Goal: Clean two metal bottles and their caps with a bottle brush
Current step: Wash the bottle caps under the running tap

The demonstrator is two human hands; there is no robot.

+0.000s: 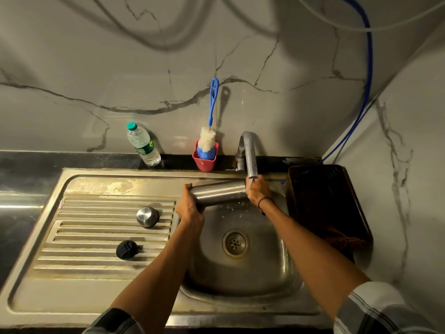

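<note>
A metal bottle lies sideways over the sink basin, right under the tap spout. My left hand grips its base end. My right hand wraps around its mouth end, hiding the opening. A steel cap and a black cap rest on the ribbed drainboard to the left. The bottle brush, blue handle and white-blue bristles, stands upright in a red cup against the wall. No second metal bottle is in view.
A clear plastic water bottle with a green cap leans at the back ledge. A dark tray with a brown cloth sits right of the basin. A blue hose runs down the wall corner.
</note>
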